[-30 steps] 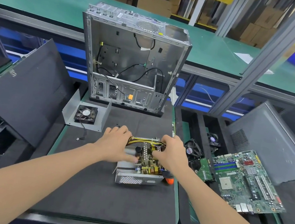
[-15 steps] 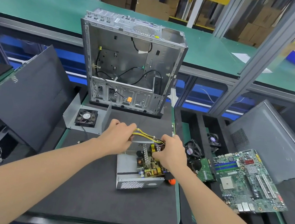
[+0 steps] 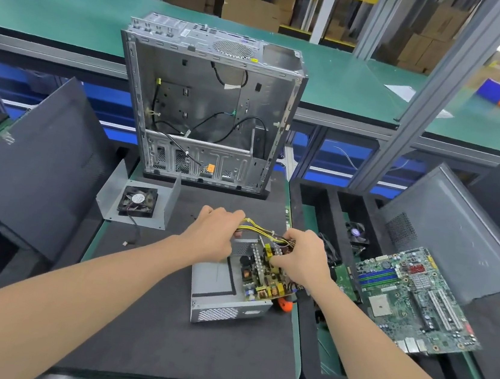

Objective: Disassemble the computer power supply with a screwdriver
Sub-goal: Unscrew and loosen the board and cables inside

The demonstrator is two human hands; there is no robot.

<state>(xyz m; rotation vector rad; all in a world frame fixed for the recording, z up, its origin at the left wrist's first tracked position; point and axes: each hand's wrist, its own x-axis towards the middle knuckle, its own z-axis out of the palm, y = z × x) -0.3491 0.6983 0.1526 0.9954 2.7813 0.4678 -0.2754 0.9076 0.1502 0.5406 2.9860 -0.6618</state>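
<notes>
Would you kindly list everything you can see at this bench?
mat: 1, black, bench
chassis: 1, grey, mat's back
fan: 1, black, on grey bracket
PSU case: 1, grey, mat centre
board: 1, brown, in PSU case
wires: 1 bundle, yellow-black, above case
screwdriver: 1, orange handle, right of case
motherboard: 1, green, right of mat
panels: 2, dark, far left and right
left grip: 1, bare, holds wires
right grip: 1, bare, holds board
</notes>
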